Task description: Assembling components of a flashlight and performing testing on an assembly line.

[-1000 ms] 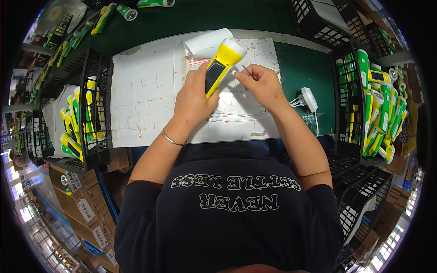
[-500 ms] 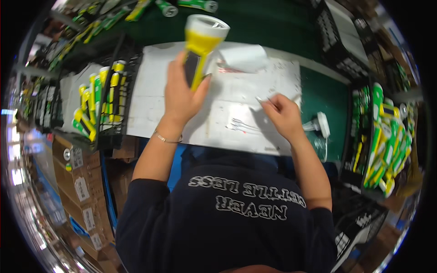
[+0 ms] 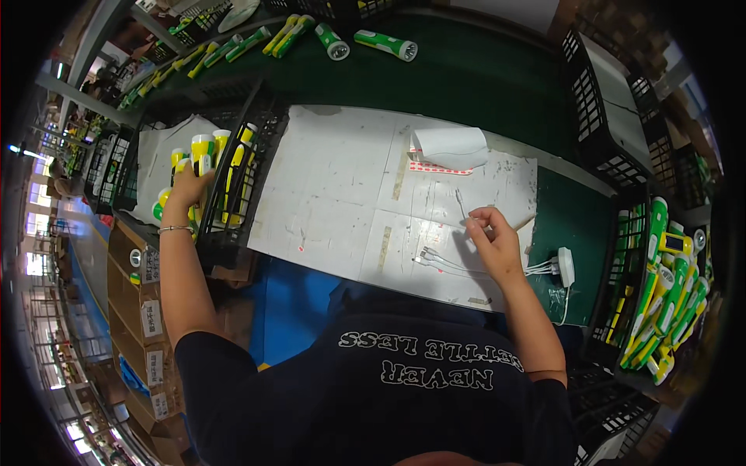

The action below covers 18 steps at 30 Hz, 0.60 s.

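Observation:
My left hand (image 3: 189,185) reaches into the black crate (image 3: 260,128) on the left. Its fingers are closed round a yellow flashlight (image 3: 182,165) with a white head, largely hidden by the hand. Other yellow flashlights (image 3: 203,147) stand close beside it. Over the right part of the white board (image 3: 334,171), my right hand (image 3: 495,242) pinches a thin white cable (image 3: 461,203), its plug end pointing away from me. More white cable plugs (image 3: 431,255) lie on the board below that hand, their leads running to a white power adapter (image 3: 566,268) at the right.
A curled white sheet (image 3: 449,147) lies over a red-patterned strip at the board's back. Several flashlights (image 3: 386,45) lie along the far green bench (image 3: 482,81). On the right a crate (image 3: 610,283) is heaped with green and yellow flashlights. Cardboard boxes (image 3: 128,295) stand at lower left.
My left hand has carried the yellow flashlight from above the board leftward into the crate. My right hand keeps its pinch on the cable. The whole view has shifted.

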### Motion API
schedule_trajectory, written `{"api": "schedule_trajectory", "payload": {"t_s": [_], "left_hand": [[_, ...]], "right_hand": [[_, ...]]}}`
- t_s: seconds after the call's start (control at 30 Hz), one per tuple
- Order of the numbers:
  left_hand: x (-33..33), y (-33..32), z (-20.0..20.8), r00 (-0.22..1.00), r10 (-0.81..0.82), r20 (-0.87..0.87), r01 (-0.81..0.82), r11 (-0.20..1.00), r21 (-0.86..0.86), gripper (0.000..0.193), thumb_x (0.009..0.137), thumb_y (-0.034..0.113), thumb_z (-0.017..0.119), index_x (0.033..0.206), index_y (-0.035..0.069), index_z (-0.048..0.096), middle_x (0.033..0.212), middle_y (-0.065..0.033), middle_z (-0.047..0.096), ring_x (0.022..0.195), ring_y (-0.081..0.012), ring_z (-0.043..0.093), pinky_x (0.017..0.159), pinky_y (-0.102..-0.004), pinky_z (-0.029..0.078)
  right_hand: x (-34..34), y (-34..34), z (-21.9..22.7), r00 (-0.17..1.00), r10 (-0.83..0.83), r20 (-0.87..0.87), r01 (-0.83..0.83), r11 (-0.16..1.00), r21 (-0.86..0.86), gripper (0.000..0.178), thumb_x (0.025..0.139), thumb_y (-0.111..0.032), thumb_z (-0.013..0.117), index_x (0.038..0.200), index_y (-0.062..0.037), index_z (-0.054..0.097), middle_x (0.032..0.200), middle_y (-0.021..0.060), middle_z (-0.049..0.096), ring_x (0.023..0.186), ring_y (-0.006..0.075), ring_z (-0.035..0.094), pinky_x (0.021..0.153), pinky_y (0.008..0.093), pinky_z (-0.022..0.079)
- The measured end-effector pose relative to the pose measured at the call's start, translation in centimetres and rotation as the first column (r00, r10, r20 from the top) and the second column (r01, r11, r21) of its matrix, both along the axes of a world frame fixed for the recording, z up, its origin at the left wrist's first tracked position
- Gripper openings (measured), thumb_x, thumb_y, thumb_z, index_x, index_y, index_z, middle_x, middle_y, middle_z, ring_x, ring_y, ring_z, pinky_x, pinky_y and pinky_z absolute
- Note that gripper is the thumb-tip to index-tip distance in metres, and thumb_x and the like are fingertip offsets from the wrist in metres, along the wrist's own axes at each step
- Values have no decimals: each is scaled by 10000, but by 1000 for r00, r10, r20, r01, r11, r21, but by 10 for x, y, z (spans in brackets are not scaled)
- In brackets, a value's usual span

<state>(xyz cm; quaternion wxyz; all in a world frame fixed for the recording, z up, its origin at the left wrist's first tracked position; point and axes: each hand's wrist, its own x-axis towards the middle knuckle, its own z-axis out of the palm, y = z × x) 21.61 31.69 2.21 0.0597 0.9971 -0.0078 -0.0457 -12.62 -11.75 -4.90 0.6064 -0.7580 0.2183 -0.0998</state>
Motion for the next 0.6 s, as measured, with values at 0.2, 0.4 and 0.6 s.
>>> {"api": "schedule_trajectory", "payload": {"t_s": [0.2, 0.4, 0.6], "left_hand": [[39, -176, 19, 643, -386, 662, 628, 760, -168, 515, 756, 202, 646, 1216, 51, 473, 1175, -208, 461, 1119, -359, 428, 961, -396, 368], [84, -361, -52, 629, -701, 337, 732, 680, 48, 603, 792, 53, 532, 1346, 164, 321, 1375, -169, 314, 1225, -349, 381, 951, -459, 404], [120, -432, -78, 705, -687, 172, 602, 710, 365, 529, 877, 140, 478, 1361, 303, 340, 1325, -38, 404, 1207, -268, 402, 904, -481, 403]], "right_hand": [[-3, 5, -2, 999, 21, 38, -22, 1000, 22, 226, 824, -149, 636, 989, -12, 564, 770, 4, 533, 654, 50, 484, 579, 205, 418], [-8, 14, 6, 988, 145, -44, -149, 985, -86, 187, 800, -182, 652, 938, -65, 604, 765, 58, 617, 603, 137, 558, 544, 249, 438], [-13, 2, 3, 976, 201, -79, -203, 979, -23, 177, 807, -156, 628, 939, -37, 626, 834, 114, 640, 737, 218, 630, 650, 287, 489]]}}
